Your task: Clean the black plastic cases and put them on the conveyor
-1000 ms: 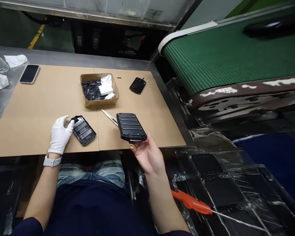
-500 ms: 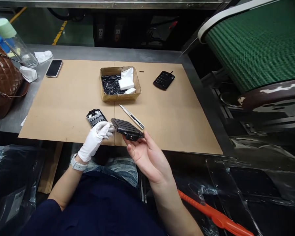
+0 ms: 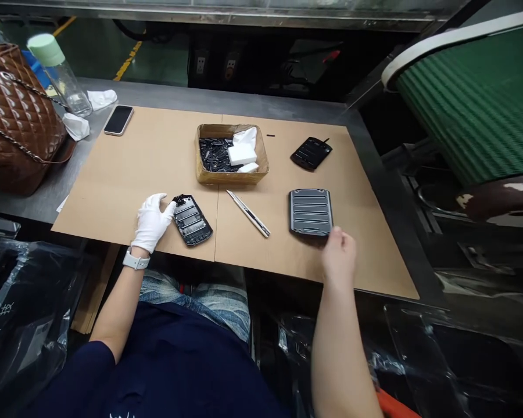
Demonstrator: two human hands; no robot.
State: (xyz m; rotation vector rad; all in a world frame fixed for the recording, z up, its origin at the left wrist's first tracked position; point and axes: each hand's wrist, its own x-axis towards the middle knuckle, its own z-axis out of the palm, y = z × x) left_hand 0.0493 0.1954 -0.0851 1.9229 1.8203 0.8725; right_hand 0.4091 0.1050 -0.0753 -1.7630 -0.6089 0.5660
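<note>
Over the cardboard (image 3: 165, 151), right of a utility knife (image 3: 249, 215): dark ribbed panel (image 3: 311, 212), squarish, corners rounded, parallel raised bars, slight sheen. Right hand (image 3: 340, 255) at its near-right corner, fingers curled; grip cannot be told. Gloved left hand (image 3: 152, 223): thumb and fingers apart beside smaller, glossy black housing (image 3: 192, 220), ribbed, lying slanted.

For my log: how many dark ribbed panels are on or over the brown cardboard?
3: a dark ribbed panel beside the white-gloved left hand, a second panel at the right hand, a third panel at the far right of the brown cardboard.
</note>
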